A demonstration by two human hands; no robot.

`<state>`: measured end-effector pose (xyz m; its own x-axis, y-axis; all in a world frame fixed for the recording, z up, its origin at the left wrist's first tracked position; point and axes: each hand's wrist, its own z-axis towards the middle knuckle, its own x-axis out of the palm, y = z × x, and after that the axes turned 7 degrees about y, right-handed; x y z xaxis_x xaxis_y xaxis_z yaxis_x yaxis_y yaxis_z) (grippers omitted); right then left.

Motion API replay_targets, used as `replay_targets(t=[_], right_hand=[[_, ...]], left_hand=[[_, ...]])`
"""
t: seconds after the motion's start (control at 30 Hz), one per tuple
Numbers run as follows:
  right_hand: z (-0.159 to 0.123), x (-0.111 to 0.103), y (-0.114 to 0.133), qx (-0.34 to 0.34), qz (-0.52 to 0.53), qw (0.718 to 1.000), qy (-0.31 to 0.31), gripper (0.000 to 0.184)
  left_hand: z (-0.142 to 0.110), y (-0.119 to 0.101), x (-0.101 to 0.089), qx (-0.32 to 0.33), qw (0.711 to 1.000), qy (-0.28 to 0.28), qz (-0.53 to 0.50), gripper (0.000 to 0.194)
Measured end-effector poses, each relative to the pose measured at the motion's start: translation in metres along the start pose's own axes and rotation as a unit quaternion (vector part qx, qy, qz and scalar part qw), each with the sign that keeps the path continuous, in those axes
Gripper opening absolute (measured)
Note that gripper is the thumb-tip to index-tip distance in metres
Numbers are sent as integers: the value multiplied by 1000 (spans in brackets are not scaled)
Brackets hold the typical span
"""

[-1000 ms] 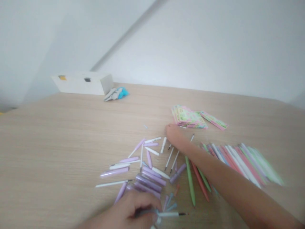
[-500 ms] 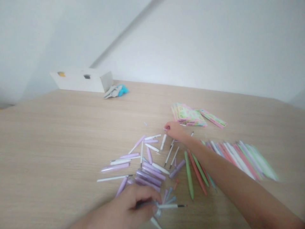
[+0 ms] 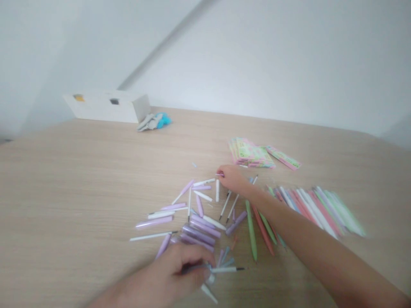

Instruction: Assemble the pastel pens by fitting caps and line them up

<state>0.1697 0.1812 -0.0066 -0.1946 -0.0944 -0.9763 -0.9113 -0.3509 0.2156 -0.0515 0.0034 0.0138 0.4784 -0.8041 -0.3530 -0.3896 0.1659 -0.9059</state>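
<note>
My left hand point(image 3: 175, 271) is closed round a pen part at the near edge of the wooden table point(image 3: 80, 179); a white refill point(image 3: 226, 269) sticks out to its right. My right hand point(image 3: 231, 179) reaches across to the far side of a scatter of purple pen barrels point(image 3: 199, 233) and white refills point(image 3: 205, 183). Its fingertips pinch a small pale piece that is too small to name. Green and red pens point(image 3: 252, 231) lie under my right forearm.
A row of assembled pens point(image 3: 316, 209) in pink, white and green lies at the right. A stack of green and pink cards point(image 3: 253, 156) sits beyond my right hand. A white box point(image 3: 107, 107) and a grey-blue cloth point(image 3: 154, 122) stand at the far left.
My right hand has drawn back slightly to the left and closed its fingertips on a small piece. My left hand keeps its grip, and the view has shifted a little.
</note>
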Motion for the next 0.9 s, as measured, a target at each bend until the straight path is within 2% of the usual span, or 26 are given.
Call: replay_targets(t=[0.33, 0.43, 0.63, 0.73, 0.9], right_hand=[[-11, -1, 7, -8, -9, 1000, -25, 25], [-15, -3, -3, 17, -31, 999, -41, 30], [-24, -2, -44, 117, -97, 986, -72, 32], [-26, 2, -57, 125, -120, 983, -56, 33], [-21, 6, -59, 119, -144, 981, -47, 35]], left_hand=[[0, 3, 0, 7, 1000, -4, 14, 22], [-1, 3, 0, 5, 1000, -9, 6, 22], [-1, 1, 0, -6, 1000, -7, 21, 23], [-1, 2, 1, -6, 1000, -12, 27, 23], [-2, 3, 2, -2, 1000, -24, 11, 23]])
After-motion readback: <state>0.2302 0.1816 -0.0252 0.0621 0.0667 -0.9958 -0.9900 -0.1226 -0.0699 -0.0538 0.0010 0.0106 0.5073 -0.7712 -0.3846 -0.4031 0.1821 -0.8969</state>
